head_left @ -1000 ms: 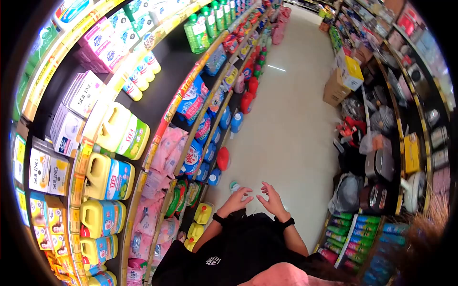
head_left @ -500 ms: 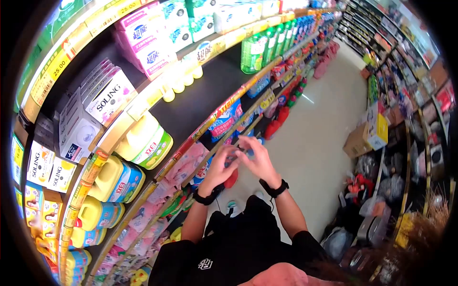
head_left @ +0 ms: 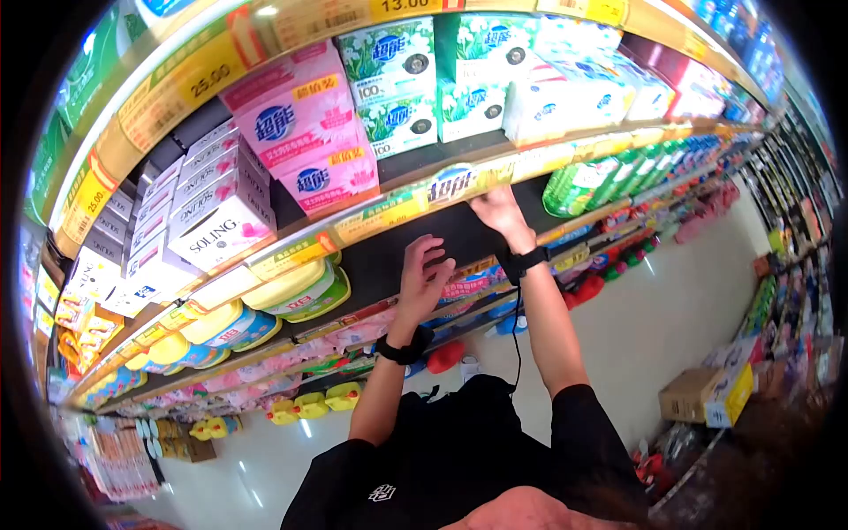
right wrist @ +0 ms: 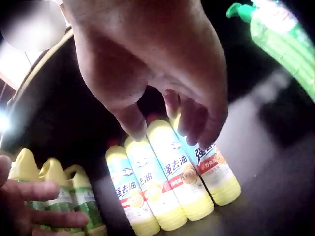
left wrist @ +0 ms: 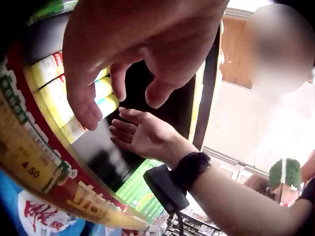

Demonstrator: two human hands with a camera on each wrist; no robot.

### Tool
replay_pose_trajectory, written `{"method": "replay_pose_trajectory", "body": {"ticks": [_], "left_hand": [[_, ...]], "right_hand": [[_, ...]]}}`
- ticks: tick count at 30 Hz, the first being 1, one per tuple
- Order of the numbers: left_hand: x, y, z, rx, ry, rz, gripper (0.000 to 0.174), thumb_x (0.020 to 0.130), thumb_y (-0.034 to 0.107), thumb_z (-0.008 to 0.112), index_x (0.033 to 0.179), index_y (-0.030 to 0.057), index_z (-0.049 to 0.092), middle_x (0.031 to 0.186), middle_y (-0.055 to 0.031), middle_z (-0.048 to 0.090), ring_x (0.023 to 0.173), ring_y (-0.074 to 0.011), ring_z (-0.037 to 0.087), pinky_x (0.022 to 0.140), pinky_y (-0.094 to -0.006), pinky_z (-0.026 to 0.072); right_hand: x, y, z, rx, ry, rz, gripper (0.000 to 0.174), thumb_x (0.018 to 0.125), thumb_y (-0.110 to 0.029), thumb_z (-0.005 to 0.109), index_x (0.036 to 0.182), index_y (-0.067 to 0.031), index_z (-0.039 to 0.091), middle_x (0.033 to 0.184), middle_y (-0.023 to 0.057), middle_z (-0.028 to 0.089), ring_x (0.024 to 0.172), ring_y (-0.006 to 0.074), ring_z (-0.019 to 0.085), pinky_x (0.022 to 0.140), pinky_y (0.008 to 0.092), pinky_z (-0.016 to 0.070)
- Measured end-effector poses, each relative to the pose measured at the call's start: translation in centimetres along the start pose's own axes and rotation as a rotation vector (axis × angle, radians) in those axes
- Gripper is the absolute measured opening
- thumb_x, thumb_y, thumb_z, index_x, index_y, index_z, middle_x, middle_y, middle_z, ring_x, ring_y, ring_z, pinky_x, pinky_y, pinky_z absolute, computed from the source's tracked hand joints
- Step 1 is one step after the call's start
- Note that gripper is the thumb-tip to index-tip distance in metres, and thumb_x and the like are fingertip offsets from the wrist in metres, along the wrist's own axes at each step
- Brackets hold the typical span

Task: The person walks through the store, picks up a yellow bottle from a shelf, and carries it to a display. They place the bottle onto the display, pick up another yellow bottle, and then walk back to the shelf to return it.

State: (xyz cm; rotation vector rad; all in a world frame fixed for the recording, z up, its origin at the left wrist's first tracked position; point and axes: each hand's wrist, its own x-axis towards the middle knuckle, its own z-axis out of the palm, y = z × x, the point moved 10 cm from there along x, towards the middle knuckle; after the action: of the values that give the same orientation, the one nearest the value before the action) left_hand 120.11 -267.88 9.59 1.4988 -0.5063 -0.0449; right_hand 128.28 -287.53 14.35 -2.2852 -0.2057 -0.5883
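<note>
Reaching beneath the yellow shelf edge (head_left: 397, 208), the right hand (head_left: 497, 210) hovers, fingers (right wrist: 197, 123) apart, over yellow plastic bottles (right wrist: 172, 187); the left hand (head_left: 424, 278), fingers loosely parted, holds nothing.

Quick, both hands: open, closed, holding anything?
Left hand: open, empty.
Right hand: open, over the yellow detergent bottles, gripping none.

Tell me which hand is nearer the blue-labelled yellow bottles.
Right. The right hand hovers just over the yellow bottles; the left hand sits off to one side, by green-labelled bottles.
</note>
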Motion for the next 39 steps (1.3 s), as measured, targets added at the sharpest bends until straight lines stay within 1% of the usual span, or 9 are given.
{"method": "replay_pose_trajectory", "body": {"ticks": [2,4,17,24,28,29,31,34,39], "left_hand": [[0.9,0.0,0.5,0.046,0.034,-0.032,0.042,0.095,0.006,0.069,0.133,0.0085,0.052,0.144,-0.0097,0.043,0.121,-0.0194,0.059,0.094,-0.0302,0.0532],[1.7,0.3,0.7,0.097,0.069,-0.015,0.043,0.095,0.006,0.070,0.134,0.0078,0.052,0.142,-0.0095,0.044,0.120,-0.0193,0.059,0.093,-0.0301,0.0536],[3.1,0.4,2.6,0.245,0.217,-0.029,0.047,0.094,0.006,0.071,0.135,0.0036,0.049,0.129,-0.0093,0.050,0.116,-0.0191,0.060,0.089,-0.0293,0.0559],[3.0,0.2,3.3,0.305,0.260,-0.035,0.057,0.094,0.010,0.072,0.143,0.0021,0.044,0.127,-0.0144,0.058,0.106,-0.0204,0.067,0.084,-0.0316,0.0582],[2.8,-0.4,3.9,0.355,0.207,-0.050,0.067,0.094,0.010,0.072,0.151,0.0030,0.037,0.134,-0.0194,0.058,0.106,-0.0219,0.068,0.084,-0.0315,0.0580],[2.5,-0.3,4.4,0.342,0.192,-0.062,0.070,0.094,0.009,0.072,0.153,0.0035,0.035,0.137,-0.0196,0.056,0.109,-0.0227,0.067,0.084,-0.0313,0.0579],[1.9,-0.2,5.4,0.316,0.172,-0.087,0.078,0.093,0.008,0.073,0.158,0.0045,0.029,0.143,-0.0201,0.053,0.116,-0.0242,0.065,0.085,-0.0310,0.0577],[0.0,0.8,5.0,0.332,0.222,-0.057,0.087,0.090,0.005,0.075,0.160,0.0056,0.023,0.146,-0.0191,0.051,0.122,-0.0258,0.061,0.090,-0.0327,0.0557],[-5.3,3.5,3.3,0.334,0.281,-0.019,0.090,0.086,0.003,0.076,0.160,0.0063,0.024,0.146,-0.0192,0.050,0.127,-0.0274,0.057,0.099,-0.0360,0.0514]], "right_hand": [[1.1,0.2,0.8,-0.185,0.031,-0.243,0.042,0.088,-0.018,0.072,0.126,-0.0043,0.062,0.128,0.0206,0.064,0.122,0.0410,0.058,0.102,0.0474,0.0477],[2.2,1.6,0.8,-0.272,0.059,-0.265,0.043,0.088,-0.019,0.073,0.127,-0.0046,0.062,0.128,0.0202,0.064,0.122,0.0403,0.058,0.102,0.0472,0.0478],[8.3,8.0,2.3,-0.408,0.122,-0.168,0.050,0.087,-0.023,0.075,0.131,-0.0068,0.059,0.129,0.0178,0.064,0.121,0.0357,0.060,0.102,0.0464,0.0483],[3.8,6.2,0.8,-0.416,0.158,-0.322,0.054,0.086,-0.026,0.077,0.133,-0.0079,0.058,0.130,0.0164,0.064,0.121,0.0331,0.061,0.102,0.0459,0.0486],[-1.6,2.0,-0.4,-0.633,0.305,-0.613,0.056,0.086,-0.028,0.077,0.134,-0.0086,0.057,0.130,0.0157,0.064,0.121,0.0317,0.062,0.102,0.0457,0.0487],[-1.6,1.4,-0.6,-0.498,0.183,-0.556,0.056,0.085,-0.028,0.078,0.134,-0.0087,0.057,0.130,0.0155,0.064,0.121,0.0313,0.062,0.102,0.0456,0.0488],[-0.9,0.2,-0.4,0.122,-0.303,-0.133,0.058,0.080,-0.027,0.083,0.131,-0.0088,0.059,0.119,0.0153,0.070,0.112,0.0329,0.067,0.097,0.0450,0.0518],[-3.6,-4.6,-4.2,-0.012,-0.117,-0.089,0.059,0.075,-0.021,0.087,0.126,-0.0077,0.061,0.106,0.0153,0.073,0.100,0.0346,0.072,0.089,0.0426,0.0560],[-8.0,-10.7,-5.5,0.257,-0.163,-0.176,0.062,0.072,-0.016,0.089,0.125,-0.0066,0.060,0.113,0.0179,0.072,0.101,0.0336,0.072,0.084,0.0385,0.0579]]}}
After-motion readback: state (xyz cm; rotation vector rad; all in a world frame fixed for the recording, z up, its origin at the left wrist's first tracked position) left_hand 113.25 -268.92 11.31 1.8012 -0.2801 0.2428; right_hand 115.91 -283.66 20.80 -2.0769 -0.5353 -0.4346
